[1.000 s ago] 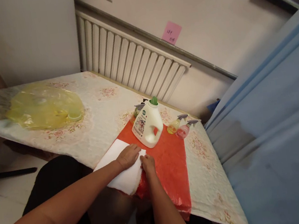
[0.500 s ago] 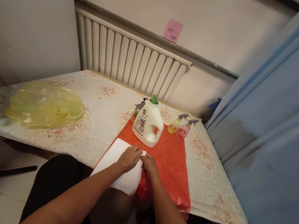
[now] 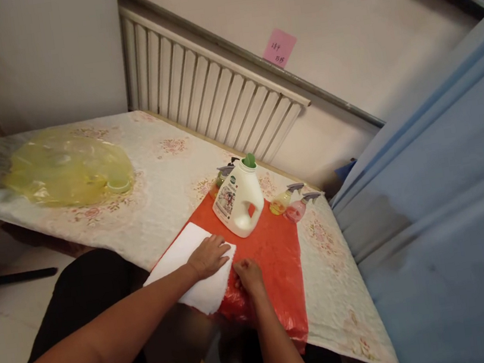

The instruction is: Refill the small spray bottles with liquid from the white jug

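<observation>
My left hand [image 3: 208,255] lies flat, fingers stretched, on a white sheet [image 3: 183,260] that sits on a red plastic bag [image 3: 275,261] at the near table edge. Just right of the sheet, my right hand [image 3: 249,276] rests on the red bag with its fingers curled into a pinch; what they grip is hidden. A white detergent jug [image 3: 240,200] with a green cap stands upright on the red bag beyond both hands.
Small spray bottles, yellow [image 3: 281,202] and pink [image 3: 296,210], lie right of the jug, another [image 3: 221,177] behind it. A yellow plastic bag [image 3: 67,173] lies at the far left of the floral tablecloth [image 3: 161,181]. Radiator [image 3: 212,95] behind, blue fabric [image 3: 444,207] at right.
My right hand has slid right and nearer along the sheet's edge onto the red bag. The left hand stays pressed on the white sheet.
</observation>
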`<control>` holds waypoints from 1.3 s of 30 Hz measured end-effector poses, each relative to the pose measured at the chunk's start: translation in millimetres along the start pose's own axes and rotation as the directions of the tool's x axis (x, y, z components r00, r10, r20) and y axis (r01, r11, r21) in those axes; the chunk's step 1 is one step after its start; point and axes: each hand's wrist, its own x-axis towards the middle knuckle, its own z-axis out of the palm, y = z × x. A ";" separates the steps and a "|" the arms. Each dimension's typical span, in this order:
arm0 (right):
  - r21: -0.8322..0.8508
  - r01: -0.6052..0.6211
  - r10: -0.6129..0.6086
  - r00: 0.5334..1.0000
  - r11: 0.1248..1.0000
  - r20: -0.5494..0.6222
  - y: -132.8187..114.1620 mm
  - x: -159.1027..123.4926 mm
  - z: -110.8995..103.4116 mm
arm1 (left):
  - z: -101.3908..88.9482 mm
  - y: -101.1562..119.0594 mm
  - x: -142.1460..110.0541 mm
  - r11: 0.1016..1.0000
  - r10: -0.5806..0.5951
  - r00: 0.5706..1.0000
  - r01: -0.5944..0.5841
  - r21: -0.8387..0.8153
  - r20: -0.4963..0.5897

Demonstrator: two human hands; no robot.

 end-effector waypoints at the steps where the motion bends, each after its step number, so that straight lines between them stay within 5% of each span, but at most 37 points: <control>1: -0.028 0.028 -0.029 1.000 0.999 -0.004 1.4 -4.1 -2.5 | 0.2 0.0 -0.3 1.000 0.005 1.000 -0.005 0.006 0.000; 6: -0.196 0.173 -0.177 0.984 0.965 -0.001 5.8 -26.7 -13.9 | -0.4 0.5 -1.0 1.000 0.021 1.000 -0.021 0.008 0.005; 13: -0.297 0.221 -0.217 0.975 0.929 0.048 12.4 -35.7 -28.9 | -1.5 2.9 -0.4 0.998 0.023 0.999 -0.024 0.057 0.022; 22: -0.196 0.486 -0.490 0.871 0.852 0.031 -8.2 -13.7 -5.0 | 3.2 1.0 0.1 0.999 0.035 0.999 -0.034 0.034 -0.016; 29: 0.111 0.160 -0.155 0.986 0.981 -0.052 -4.7 -24.0 5.1 | 0.6 2.3 -0.3 0.998 0.031 1.000 -0.031 0.055 0.003; 39: 0.322 -0.100 0.115 0.993 0.942 -0.025 -3.1 -45.0 20.6 | 1.0 1.7 -0.6 0.996 0.044 0.999 -0.042 0.075 -0.019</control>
